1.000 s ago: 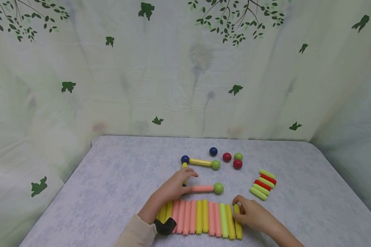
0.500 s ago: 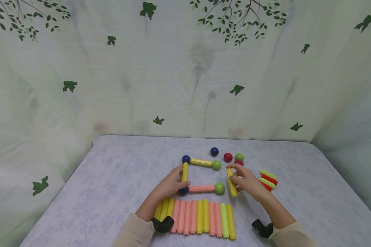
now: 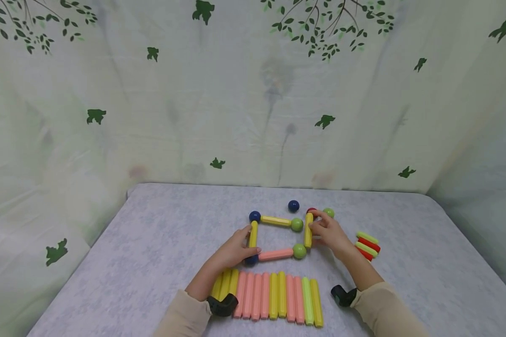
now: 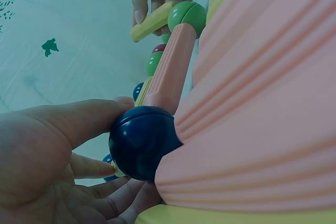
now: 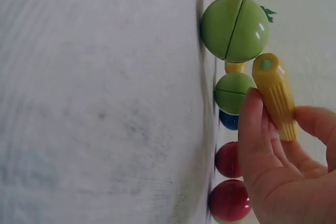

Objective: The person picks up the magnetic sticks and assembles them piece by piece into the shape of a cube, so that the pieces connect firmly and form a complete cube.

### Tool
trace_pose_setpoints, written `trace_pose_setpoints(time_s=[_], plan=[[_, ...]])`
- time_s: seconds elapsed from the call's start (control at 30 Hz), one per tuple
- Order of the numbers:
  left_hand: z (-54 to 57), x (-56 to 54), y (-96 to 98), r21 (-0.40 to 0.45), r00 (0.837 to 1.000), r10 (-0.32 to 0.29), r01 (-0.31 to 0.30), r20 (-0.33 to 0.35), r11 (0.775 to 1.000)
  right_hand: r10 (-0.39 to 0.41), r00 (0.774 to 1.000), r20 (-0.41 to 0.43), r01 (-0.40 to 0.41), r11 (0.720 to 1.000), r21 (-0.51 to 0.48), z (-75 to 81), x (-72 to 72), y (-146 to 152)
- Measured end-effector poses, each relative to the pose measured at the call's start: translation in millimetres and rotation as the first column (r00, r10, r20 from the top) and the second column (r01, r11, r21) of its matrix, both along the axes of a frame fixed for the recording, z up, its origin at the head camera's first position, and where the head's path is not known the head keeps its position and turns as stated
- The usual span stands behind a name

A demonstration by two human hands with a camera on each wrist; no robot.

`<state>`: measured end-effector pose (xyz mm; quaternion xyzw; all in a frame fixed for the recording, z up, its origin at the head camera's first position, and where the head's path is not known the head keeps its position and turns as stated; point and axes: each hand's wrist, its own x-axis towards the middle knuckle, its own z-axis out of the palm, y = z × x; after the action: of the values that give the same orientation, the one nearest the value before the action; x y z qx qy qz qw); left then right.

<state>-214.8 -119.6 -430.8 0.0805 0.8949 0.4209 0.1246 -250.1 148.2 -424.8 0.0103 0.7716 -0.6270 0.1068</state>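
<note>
On the table lies a three-sided magnetic ball-and-stick frame. Its left side is a yellow stick (image 3: pixel 253 233) between two blue balls. From the near blue ball (image 4: pixel 139 142) a pink stick (image 3: pixel 276 254) runs to a green ball (image 3: pixel 299 251); from the far blue ball (image 3: pixel 255 216) another yellow stick (image 3: pixel 276 221) leads to a second green ball (image 3: pixel 297 224). My left hand (image 3: pixel 231 251) holds the near left corner, thumb on the blue ball, a fingertip at the yellow stick. Pinched in my right hand (image 3: pixel 331 234), a loose yellow stick (image 5: pixel 277 95) stands just right of the two green balls.
In front is a row of several pink, yellow and light green sticks (image 3: pixel 278 297), partly under my left wrist. Behind the frame are a loose blue ball (image 3: pixel 293 206), red balls (image 5: pixel 230 200) and a green ball (image 3: pixel 329 212). Short red and green sticks (image 3: pixel 368 244) lie at the right.
My right hand has lifted the yellow stick from the right end of the row and carried it up beside the frame's green balls. My left hand has shifted slightly onto the frame's left side.
</note>
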Motion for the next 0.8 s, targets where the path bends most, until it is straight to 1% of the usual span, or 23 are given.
trace_pose_setpoints(time_s=[0.07, 0.13, 0.2, 0.27, 0.33, 0.47, 0.63, 0.8], plan=[[0.6, 0.2, -0.1, 0.002, 1.000, -0.002, 0.002, -0.003, 1.000, -0.028, 1.000, -0.014, 0.028, 0.999, -0.027, -0.1, -0.4, -0.2], [0.8, 0.2, -0.7, 0.009, 1.000, -0.013, 0.013, -0.006, 1.000, -0.026, 0.999, -0.023, 0.025, 0.999, -0.047, -0.4, -0.1, -0.7], [0.6, 0.1, -1.8, 0.020, 0.999, -0.031, 0.031, -0.011, 0.999, -0.010, 1.000, -0.014, 0.009, 0.998, -0.064, -1.3, 0.4, -1.4], [0.3, -0.1, -3.3, 0.031, 0.999, -0.052, 0.053, -0.008, 0.998, 0.017, 1.000, 0.002, -0.017, 0.998, -0.055, -2.0, 1.3, -2.1], [0.1, -0.1, -5.0, 0.033, 0.997, -0.074, 0.074, -0.007, 0.997, 0.028, 0.999, 0.026, -0.026, 0.998, -0.063, -3.1, 2.0, -2.7], [0.4, 0.9, -7.2, 0.027, 0.996, -0.089, 0.089, 0.002, 0.996, 0.053, 0.998, 0.046, -0.051, 0.997, -0.051, -4.8, 3.0, -3.1], [3.7, 3.6, -6.6, 0.037, 0.996, -0.093, 0.093, 0.012, 0.995, 0.095, 0.992, 0.082, -0.095, 0.995, -0.002, -6.4, 3.9, -4.0], [3.6, 3.8, -6.0, 0.029, 0.996, -0.092, 0.091, 0.016, 0.995, 0.121, 0.984, 0.130, -0.125, 0.992, 0.023, -7.5, 0.2, -6.9]])
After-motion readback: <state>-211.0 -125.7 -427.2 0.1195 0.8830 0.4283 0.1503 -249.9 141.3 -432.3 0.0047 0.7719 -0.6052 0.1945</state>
